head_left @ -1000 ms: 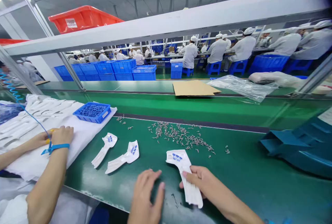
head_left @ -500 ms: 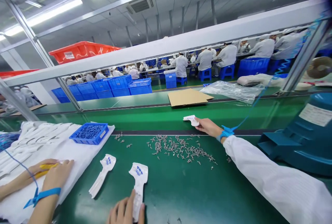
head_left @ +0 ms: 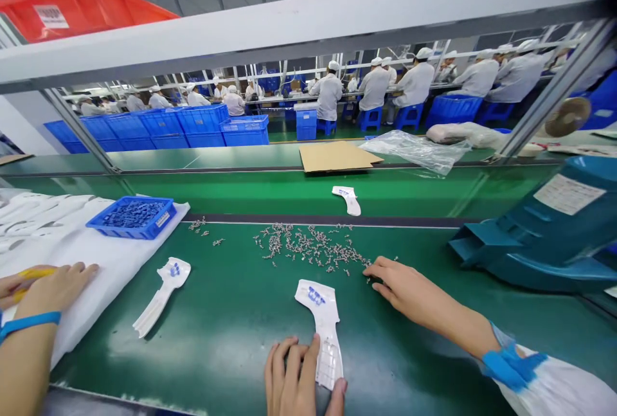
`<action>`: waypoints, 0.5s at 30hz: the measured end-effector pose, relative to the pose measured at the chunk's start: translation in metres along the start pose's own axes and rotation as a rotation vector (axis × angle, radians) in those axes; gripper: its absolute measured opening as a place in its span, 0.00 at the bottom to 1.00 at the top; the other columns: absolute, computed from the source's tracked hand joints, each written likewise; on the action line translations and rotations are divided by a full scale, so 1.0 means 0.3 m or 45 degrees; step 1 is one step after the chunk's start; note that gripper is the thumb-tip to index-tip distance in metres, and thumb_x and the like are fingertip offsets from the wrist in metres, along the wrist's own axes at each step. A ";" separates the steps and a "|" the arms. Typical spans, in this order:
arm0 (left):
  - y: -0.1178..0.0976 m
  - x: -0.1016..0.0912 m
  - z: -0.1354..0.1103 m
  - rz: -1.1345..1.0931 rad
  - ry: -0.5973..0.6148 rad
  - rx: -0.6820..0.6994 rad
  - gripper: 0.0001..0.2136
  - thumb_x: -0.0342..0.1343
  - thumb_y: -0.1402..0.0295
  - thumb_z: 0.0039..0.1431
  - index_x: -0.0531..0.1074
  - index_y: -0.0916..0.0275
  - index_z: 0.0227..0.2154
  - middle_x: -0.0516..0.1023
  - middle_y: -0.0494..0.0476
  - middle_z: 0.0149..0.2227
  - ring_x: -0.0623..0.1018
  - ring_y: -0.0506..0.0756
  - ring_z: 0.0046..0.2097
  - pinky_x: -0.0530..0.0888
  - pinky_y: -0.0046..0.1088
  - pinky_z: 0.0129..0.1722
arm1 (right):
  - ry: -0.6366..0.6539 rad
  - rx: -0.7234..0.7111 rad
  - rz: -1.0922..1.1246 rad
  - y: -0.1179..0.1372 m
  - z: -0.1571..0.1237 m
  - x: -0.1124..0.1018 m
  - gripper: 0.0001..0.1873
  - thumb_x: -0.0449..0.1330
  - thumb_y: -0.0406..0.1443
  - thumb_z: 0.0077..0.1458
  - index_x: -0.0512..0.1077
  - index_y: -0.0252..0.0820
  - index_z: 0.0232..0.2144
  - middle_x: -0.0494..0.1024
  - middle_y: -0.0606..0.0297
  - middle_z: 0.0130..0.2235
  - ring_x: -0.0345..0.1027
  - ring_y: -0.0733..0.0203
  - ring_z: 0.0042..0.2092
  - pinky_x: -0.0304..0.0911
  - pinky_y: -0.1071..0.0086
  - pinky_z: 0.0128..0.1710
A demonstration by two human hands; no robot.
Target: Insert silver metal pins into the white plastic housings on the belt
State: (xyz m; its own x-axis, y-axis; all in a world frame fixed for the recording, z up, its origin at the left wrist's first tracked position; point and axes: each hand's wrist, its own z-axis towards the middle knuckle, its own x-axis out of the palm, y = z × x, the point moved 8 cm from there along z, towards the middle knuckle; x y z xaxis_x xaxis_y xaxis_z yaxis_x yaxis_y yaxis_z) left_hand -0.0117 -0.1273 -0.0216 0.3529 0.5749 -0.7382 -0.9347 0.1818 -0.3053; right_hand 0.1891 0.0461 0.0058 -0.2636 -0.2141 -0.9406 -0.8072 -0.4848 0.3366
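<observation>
Three white shells [head_left: 166,289] | one metal-parts heap [head_left: 276,242] | left hand [head_left: 295,377] holding one shell [head_left: 326,316] | right hand [head_left: 407,286]: grip unclear

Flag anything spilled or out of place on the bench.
The small metal parts lie loose on the green bench, some apart from the main scatter: mildly odd, since the blue pieces sit in a tray.

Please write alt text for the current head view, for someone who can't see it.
A person's left hand touches the lower end of a white curved piece on a green bench, while the right hand reaches to the edge of scattered small metal parts. Two similar pieces lie left and beyond; another person's hand is at far left, near a blue tray.
</observation>
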 end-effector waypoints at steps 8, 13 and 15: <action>-0.024 0.016 0.021 -0.086 0.039 -0.029 0.17 0.54 0.59 0.62 0.71 0.57 0.52 0.78 0.61 0.43 0.74 0.65 0.51 0.70 0.48 0.51 | 0.052 -0.024 0.013 0.045 0.006 0.008 0.13 0.44 0.35 0.67 0.68 0.42 0.37 0.74 0.56 0.42 0.70 0.51 0.40 0.63 0.57 0.40; -0.060 -0.034 0.056 -0.276 0.025 -0.037 0.12 0.51 0.67 0.66 0.72 0.56 0.50 0.78 0.59 0.44 0.75 0.61 0.51 0.73 0.40 0.48 | 0.273 -0.098 0.382 0.201 -0.063 -0.003 0.14 0.46 0.42 0.68 0.68 0.44 0.37 0.74 0.61 0.39 0.67 0.56 0.38 0.62 0.64 0.38; -0.093 -0.062 0.079 -0.364 0.020 0.016 0.12 0.50 0.73 0.66 0.72 0.56 0.48 0.79 0.57 0.41 0.76 0.58 0.48 0.73 0.37 0.47 | 0.400 -0.156 0.491 0.280 -0.095 0.002 0.14 0.48 0.43 0.67 0.68 0.45 0.35 0.74 0.63 0.37 0.66 0.58 0.37 0.60 0.67 0.36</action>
State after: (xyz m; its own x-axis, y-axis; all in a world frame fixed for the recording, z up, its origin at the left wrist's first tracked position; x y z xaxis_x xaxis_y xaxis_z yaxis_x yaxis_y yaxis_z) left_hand 0.0069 -0.1241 0.0148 0.6027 0.4869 -0.6323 -0.7977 0.3445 -0.4950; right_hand 0.1362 -0.0190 0.0348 -0.3432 -0.6327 -0.6942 -0.6096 -0.4122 0.6771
